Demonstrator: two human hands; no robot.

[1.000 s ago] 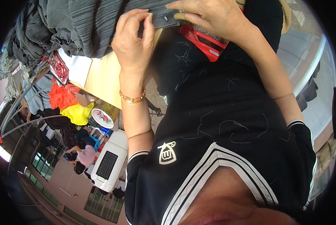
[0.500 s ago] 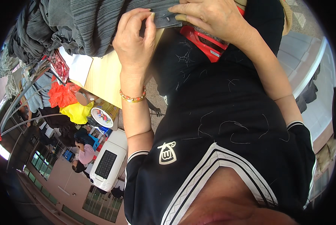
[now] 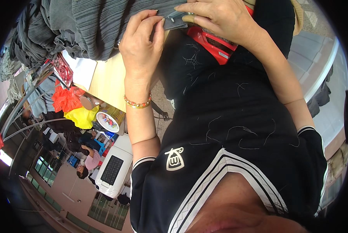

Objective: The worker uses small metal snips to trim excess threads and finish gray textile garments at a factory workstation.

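A dark grey ribbed garment (image 3: pixel 100 23) is heaped across the table at the top, and its flat edge reaches between my hands. My left hand (image 3: pixel 141 42), a beaded bracelet at its wrist, is closed with thumb and forefinger pinched at that edge; what they hold is too small to make out. Beside those fingertips lies a tiny shiny metal piece (image 3: pixel 172 20) on the cloth. From the other side my right hand (image 3: pixel 224 19) presses its fingers on the garment's edge, a yellowish cover on one fingertip. A thin pale sliver shows between both hands, its kind unclear.
Below my right hand a red plastic frame (image 3: pixel 214 46) rests by my lap. White paper (image 3: pixel 81 70) lies on the wooden table (image 3: pixel 110 79). Red (image 3: pixel 67 97) and yellow bags (image 3: pixel 81 116) and a white tub (image 3: pixel 108 122) stand past its edge. A translucent bin (image 3: pixel 317 66) is at right; another person (image 3: pixel 91 159) sits farther off.
My left fingertips have moved slightly right and down to the garment's edge near the metal piece. The right hand stays almost still. A pale sliver now shows between the hands.
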